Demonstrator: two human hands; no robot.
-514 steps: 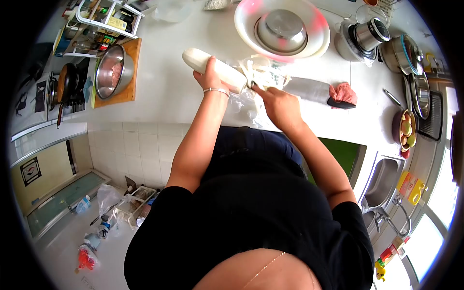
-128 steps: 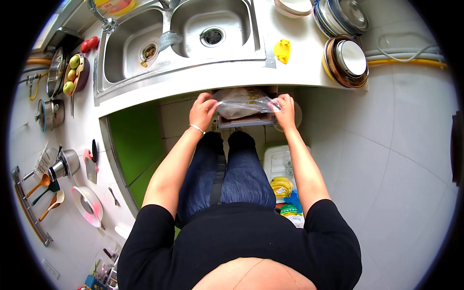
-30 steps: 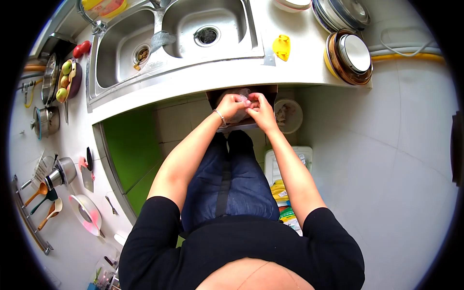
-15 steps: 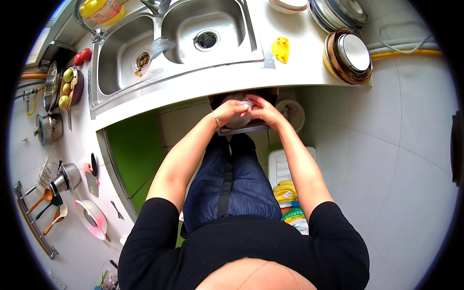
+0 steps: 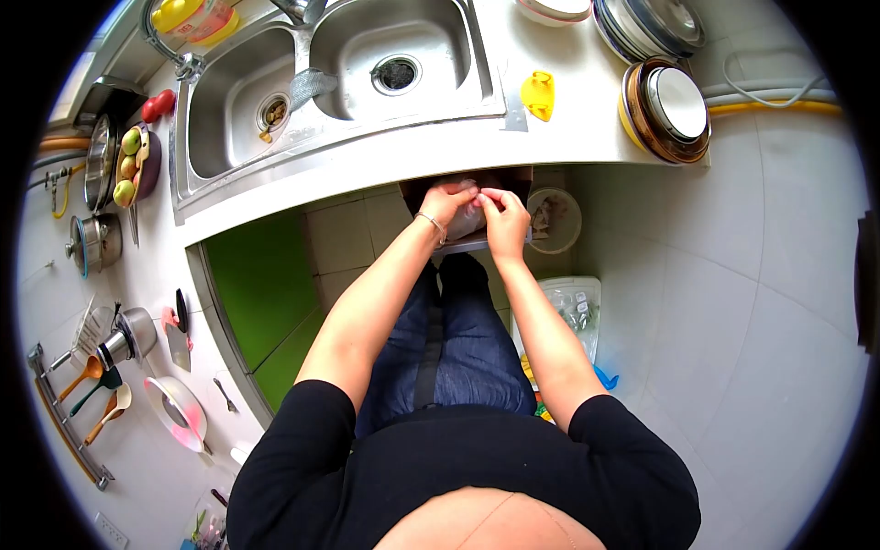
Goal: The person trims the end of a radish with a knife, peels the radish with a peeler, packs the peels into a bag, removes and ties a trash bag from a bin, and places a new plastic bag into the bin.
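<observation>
Below the counter's front edge, both hands pinch the gathered top of a thin, whitish see-through plastic bag (image 5: 467, 221). My left hand (image 5: 446, 202), with a bracelet on its wrist, has thumb and fingers closed on the bag's neck. Right beside it, my right hand (image 5: 506, 218) grips the same twisted plastic, fingertips meeting those of the left. The bag sits in an open brown box (image 5: 519, 180) or bin in front of my legs. What the bag holds cannot be made out.
A double steel sink (image 5: 490, 87) is set in the white counter above. Stacked plates and bowls (image 5: 662, 110) and a yellow cloth-like item (image 5: 539, 95) lie to its right. On the floor stand a round white bucket (image 5: 555, 221) and a white plastic bin (image 5: 593, 316).
My right hand has turned more upright and its fingers have closed in a pinch at the bag's neck. My left hand has shifted slightly right. Both forearms have moved closer together.
</observation>
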